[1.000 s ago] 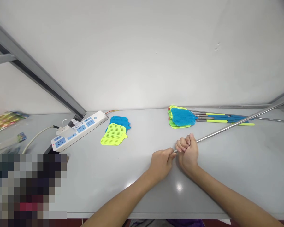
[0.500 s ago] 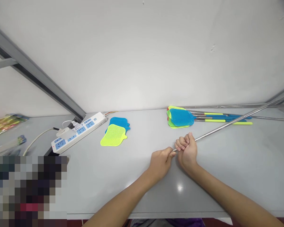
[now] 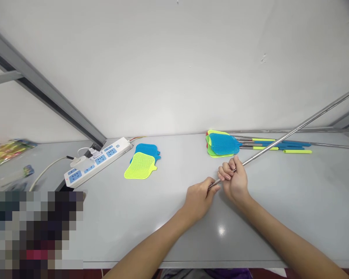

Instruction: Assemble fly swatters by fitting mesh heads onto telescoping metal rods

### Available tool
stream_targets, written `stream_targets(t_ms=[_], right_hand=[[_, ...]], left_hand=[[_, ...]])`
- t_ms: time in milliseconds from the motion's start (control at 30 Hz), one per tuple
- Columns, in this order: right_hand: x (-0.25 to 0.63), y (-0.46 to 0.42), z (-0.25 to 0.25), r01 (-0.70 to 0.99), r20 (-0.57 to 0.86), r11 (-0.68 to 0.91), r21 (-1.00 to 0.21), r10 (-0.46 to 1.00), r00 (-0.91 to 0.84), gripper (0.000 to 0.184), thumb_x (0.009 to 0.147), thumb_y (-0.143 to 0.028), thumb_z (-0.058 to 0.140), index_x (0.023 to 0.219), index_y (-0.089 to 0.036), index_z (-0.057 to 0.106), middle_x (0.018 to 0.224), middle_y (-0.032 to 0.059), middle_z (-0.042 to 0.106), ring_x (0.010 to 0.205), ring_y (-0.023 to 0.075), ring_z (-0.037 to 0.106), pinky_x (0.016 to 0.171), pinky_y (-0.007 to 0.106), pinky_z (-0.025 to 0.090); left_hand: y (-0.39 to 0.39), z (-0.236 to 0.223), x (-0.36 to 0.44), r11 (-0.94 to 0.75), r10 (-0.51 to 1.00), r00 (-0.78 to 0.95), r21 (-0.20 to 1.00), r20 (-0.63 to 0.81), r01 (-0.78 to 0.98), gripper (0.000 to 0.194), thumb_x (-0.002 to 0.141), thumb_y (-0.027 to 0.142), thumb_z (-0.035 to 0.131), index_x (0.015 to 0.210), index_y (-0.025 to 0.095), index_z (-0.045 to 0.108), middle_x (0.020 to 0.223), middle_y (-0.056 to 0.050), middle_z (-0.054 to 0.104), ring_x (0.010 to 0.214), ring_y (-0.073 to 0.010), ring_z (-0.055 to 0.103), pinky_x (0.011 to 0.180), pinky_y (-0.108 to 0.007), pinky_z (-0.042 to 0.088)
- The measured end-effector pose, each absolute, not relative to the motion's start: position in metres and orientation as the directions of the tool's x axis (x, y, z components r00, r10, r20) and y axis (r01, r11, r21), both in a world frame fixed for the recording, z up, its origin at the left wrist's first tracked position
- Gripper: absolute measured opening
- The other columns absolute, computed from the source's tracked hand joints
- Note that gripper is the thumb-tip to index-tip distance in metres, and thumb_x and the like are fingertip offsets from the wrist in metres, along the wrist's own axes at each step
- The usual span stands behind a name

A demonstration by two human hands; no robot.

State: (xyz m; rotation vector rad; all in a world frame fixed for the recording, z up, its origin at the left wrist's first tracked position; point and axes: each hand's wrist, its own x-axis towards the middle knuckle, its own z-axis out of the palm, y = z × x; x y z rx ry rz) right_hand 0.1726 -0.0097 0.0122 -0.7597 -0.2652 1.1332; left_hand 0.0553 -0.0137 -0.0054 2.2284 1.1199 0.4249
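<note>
A long thin metal rod [image 3: 291, 133] slants from the middle of the grey table [image 3: 163, 217] up to the far right. My left hand [image 3: 200, 198] pinches the rod's near end between thumb and fingers. Right beside it, my right hand [image 3: 235, 181] is curled round the rod a little further along. Beyond my hands lies a pile of finished fly swatters [image 3: 222, 144] with blue and yellow-green heads, their handles pointing right. Two loose swatter heads [image 3: 142, 162], one yellow-green on one blue, lie to the left.
A white power strip [image 3: 97, 159] with a plug and cable sits at the back left. Colourful packets [image 3: 6, 149] lie at the far left. More metal rods [image 3: 331, 145] lie along the wall at the back right. A blurred patch covers the lower left corner.
The rod's far end has risen and its near end now sticks out further between my hands. My right hand has shifted slightly up and right along it.
</note>
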Motion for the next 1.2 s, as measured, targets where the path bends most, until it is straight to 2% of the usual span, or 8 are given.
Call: stream_targets(t_ms=[300,800,1000,1200], right_hand=[[0.182,-0.006,0.018,-0.717,-0.186,0.250,-0.651,0.863,0.470,0.034,0.074,-0.033,0.050,0.057,-0.018,0.024,0.041,-0.0094,0.017,0.034,0.0045,0.016,0.034,0.018,0.020],[0.178,-0.006,0.010,-0.714,-0.212,0.219,-0.665,0.861,0.461,0.038,0.076,-0.043,0.046,0.057,-0.018,0.026,0.041,-0.0091,0.017,0.034,0.0045,0.016,0.034,0.018,0.020],[0.171,-0.008,-0.001,-0.687,-0.233,0.275,-0.673,0.802,0.549,0.039,0.076,-0.044,0.046,0.056,-0.018,0.025,0.040,-0.0090,0.017,0.034,0.0048,0.014,0.033,0.019,0.015],[0.161,-0.016,0.000,-0.658,-0.173,0.337,-0.673,0.794,0.583,0.039,0.077,-0.042,0.045,0.056,-0.018,0.024,0.040,-0.0087,0.015,0.034,0.0051,0.014,0.033,0.019,0.014]], left_hand=[[-0.014,-0.003,0.056,-0.419,0.836,0.546,0.702,0.051,0.576,0.028,0.086,0.034,0.027,0.082,0.020,0.051,0.072,0.001,0.054,0.065,-0.0109,0.047,0.059,-0.022,0.034],[-0.013,-0.009,0.055,-0.520,0.785,0.613,0.635,0.091,0.571,0.033,0.088,0.029,0.021,0.065,0.019,0.042,0.061,0.003,0.047,0.055,-0.0095,0.039,0.052,-0.021,0.029],[-0.014,-0.016,0.054,-0.543,0.777,0.619,0.615,0.110,0.572,0.033,0.088,0.028,0.021,0.061,0.019,0.039,0.057,0.004,0.044,0.053,-0.0094,0.037,0.051,-0.021,0.027],[-0.011,-0.018,0.053,-0.518,0.775,0.626,0.653,0.086,0.552,0.035,0.088,0.030,0.022,0.061,0.019,0.042,0.057,0.003,0.046,0.053,-0.0099,0.039,0.052,-0.021,0.027]])
